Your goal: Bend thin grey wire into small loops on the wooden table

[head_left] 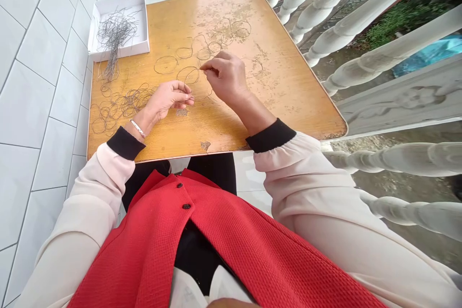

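Observation:
My right hand (225,77) pinches a thin dark strand between thumb and forefinger, just above a loop of the same strand (188,75) on the wooden tabletop (252,33). My left hand (169,98) rests beside it with curled fingers, and any strand in them is too fine to tell. A tangled heap of thin loops (121,106) lies to the left of that hand. Several separate loops (166,64) are spread farther up the table. A thin silver bangle (137,128) circles my left wrist.
A white cardboard box (119,50) at the table's far left corner holds a grey bundle of fine strands (114,33) that hangs over its edge. White tiles (36,106) lie to the left. A white balustrade (325,9) runs along the right.

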### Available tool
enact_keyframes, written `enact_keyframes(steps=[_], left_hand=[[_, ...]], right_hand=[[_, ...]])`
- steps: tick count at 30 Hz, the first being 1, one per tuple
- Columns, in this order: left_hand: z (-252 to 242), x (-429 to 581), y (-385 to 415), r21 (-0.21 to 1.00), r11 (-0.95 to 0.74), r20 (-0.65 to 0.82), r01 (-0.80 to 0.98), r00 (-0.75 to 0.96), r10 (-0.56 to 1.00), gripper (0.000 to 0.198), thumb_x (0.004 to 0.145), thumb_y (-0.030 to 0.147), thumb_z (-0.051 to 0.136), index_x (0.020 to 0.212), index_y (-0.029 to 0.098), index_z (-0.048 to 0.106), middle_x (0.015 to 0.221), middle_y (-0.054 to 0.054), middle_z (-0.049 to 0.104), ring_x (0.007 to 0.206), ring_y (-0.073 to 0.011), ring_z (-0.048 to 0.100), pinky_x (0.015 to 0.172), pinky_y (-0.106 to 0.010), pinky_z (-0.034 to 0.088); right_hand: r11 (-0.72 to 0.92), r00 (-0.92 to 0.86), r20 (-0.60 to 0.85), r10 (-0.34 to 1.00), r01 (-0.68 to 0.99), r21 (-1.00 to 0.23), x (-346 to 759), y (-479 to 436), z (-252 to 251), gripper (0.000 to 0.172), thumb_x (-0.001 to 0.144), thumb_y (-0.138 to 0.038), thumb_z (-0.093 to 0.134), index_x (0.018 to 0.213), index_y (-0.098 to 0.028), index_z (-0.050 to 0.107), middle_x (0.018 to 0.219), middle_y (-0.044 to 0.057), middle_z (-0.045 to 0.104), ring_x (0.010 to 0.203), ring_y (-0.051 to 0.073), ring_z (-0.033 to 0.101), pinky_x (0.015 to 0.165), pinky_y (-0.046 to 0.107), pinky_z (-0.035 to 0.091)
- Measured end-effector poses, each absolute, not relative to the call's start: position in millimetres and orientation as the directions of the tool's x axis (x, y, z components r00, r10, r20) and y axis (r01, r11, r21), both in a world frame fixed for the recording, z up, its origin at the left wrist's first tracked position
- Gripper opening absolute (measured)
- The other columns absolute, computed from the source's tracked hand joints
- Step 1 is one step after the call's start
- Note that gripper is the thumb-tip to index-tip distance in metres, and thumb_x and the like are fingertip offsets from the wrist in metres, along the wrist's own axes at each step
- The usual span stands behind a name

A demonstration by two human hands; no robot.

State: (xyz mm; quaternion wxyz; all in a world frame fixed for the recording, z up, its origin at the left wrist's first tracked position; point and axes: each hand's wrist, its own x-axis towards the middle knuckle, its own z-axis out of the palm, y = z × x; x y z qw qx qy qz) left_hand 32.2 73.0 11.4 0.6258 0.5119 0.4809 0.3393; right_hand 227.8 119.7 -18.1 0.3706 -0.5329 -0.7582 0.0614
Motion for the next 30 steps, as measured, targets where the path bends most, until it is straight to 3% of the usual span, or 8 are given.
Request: enact_keyframes(steps=[6,10,14,19,30], left_hand=[[8.1,32.7,72.8,0.987,0.071,-0.114,0.142,0.318,0.941,0.020,0.077,-0.005,0.058,0.083,0.014,0.058,0.073,0.002,0.068,0.067,-0.0075,0.065,0.075,-0.026,0.053],[4.3,29.8,74.3,0.979,-0.032,-0.035,0.201,0.322,0.946,0.023,0.078,-0.001,0.056,0.093,0.016,0.059,0.080,0.001,0.068,0.072,-0.0083,0.065,0.076,-0.027,0.054],[0.9,25.9,76.4,0.978,-0.002,-0.063,0.209,0.306,0.950,0.025,0.080,0.006,0.058,0.103,0.017,0.059,0.090,-0.003,0.072,0.078,-0.0097,0.067,0.069,-0.023,0.053],[-1.3,23.5,77.9,0.980,0.022,-0.087,0.196,0.333,0.939,0.027,0.080,0.012,0.064,0.106,0.017,0.059,0.099,-0.005,0.075,0.084,-0.0114,0.070,0.065,-0.021,0.051],[-3.5,29.4,76.9,0.979,0.031,-0.101,0.199,0.350,0.931,0.026,0.076,-0.001,0.063,0.094,0.017,0.057,0.077,0.000,0.069,0.075,-0.0106,0.068,0.073,-0.026,0.055]], right_hand=[[0.403,-0.170,0.432,0.885,0.743,-0.534,229.5,121.3,-20.0,0.028,0.096,-0.037,0.050,0.097,-0.030,0.077,0.096,0.008,0.075,0.091,0.026,0.068,0.080,0.042,0.054],[0.379,-0.157,0.410,0.898,0.750,-0.542,228.4,117.6,-15.5,0.029,0.096,-0.037,0.049,0.100,-0.030,0.077,0.097,0.008,0.075,0.090,0.027,0.067,0.080,0.043,0.054],[0.350,-0.126,0.401,0.907,0.755,-0.554,227.1,114.2,-12.0,0.028,0.094,-0.030,0.050,0.097,-0.031,0.078,0.099,0.008,0.075,0.089,0.025,0.067,0.083,0.042,0.054],[0.352,-0.129,0.400,0.907,0.753,-0.556,228.3,117.0,-16.5,0.031,0.097,-0.037,0.048,0.101,-0.030,0.078,0.100,0.009,0.075,0.093,0.028,0.068,0.082,0.044,0.053],[0.393,-0.187,0.400,0.897,0.753,-0.527,229.4,122.2,-25.1,0.033,0.098,-0.038,0.046,0.103,-0.031,0.078,0.102,0.010,0.075,0.099,0.029,0.068,0.087,0.045,0.054]])
